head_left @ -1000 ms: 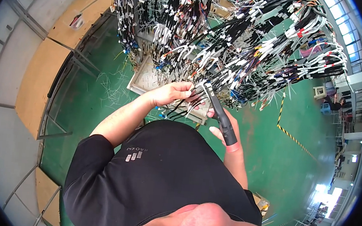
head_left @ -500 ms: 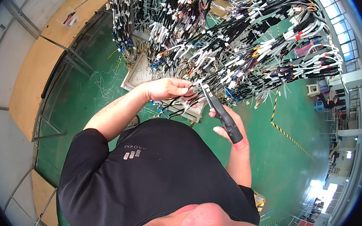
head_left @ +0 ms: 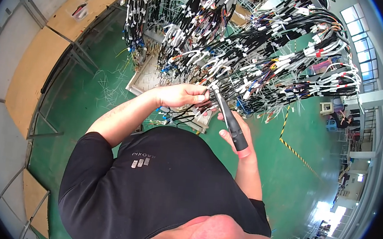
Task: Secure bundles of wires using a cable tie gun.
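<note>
My left hand (head_left: 179,95) is closed, with thumb and fingers pinched on a black cable at the near edge of the wire bundles (head_left: 294,33). Thick black, white and coloured wires make up these bundles, with many white ties and connectors on them. In my right hand (head_left: 247,136) is a black cable tie gun (head_left: 233,127) with a slim nose and a pinkish-red rear end. Its nose points up and left, close to my left fingertips and a white tie. My right thumb sticks out beside the tool's body, and the other fingers are partly hidden behind it.
A whitish tray-like frame (head_left: 136,80) stands under the hanging wires. Cut tie ends (head_left: 107,89) litter the green floor (head_left: 87,112) to the left. Wooden tables (head_left: 33,78) line the left wall, one with a clear plastic box (head_left: 79,12). Yellow-black tape (head_left: 298,155) marks the floor on the right.
The cable tie gun and my right hand have shifted slightly left, and the gun stands a bit steeper. My left hand has moved slightly right, nearer the gun's nose, still pinching.
</note>
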`<control>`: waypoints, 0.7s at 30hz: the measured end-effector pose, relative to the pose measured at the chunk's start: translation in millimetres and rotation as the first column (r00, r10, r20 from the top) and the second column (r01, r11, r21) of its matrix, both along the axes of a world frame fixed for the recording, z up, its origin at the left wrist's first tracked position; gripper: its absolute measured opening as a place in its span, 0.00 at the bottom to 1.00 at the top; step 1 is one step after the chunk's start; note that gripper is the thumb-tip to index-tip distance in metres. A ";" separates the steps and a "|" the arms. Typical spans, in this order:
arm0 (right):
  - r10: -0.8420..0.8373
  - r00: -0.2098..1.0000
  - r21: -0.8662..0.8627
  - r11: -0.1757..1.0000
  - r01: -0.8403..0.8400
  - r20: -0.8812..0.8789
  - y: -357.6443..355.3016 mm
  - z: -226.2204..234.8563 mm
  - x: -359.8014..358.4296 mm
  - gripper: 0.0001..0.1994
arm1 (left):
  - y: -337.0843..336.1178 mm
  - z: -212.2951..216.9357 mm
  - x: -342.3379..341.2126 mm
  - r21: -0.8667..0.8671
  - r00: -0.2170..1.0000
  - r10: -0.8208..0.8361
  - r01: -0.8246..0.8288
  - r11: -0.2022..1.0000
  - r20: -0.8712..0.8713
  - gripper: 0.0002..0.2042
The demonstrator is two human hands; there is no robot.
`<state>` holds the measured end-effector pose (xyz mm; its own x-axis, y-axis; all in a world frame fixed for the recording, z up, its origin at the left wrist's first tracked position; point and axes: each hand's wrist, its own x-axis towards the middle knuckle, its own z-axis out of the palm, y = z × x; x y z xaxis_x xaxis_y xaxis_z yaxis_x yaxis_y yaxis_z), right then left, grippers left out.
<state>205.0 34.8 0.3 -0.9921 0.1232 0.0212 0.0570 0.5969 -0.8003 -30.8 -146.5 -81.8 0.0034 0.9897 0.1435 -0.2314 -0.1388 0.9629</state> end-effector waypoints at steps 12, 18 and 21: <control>-0.112 0.971 0.161 0.976 0.147 -0.212 -7.6 -15.2 -1.9 0.18 | -5.2 6.5 -22.3 0.005 0.989 -0.031 0.031 1.000 0.145 0.09; -0.181 0.901 0.371 0.866 0.336 -0.393 -22.4 -34.1 -1.8 0.25 | -7.0 17.7 -32.3 -0.115 0.994 0.033 -0.046 0.992 -0.107 0.25; -0.224 0.891 0.385 0.840 0.382 -0.396 -34.8 -33.4 -4.2 0.27 | 6.2 -12.1 -37.8 -0.183 0.985 -0.081 0.052 0.982 -0.152 0.12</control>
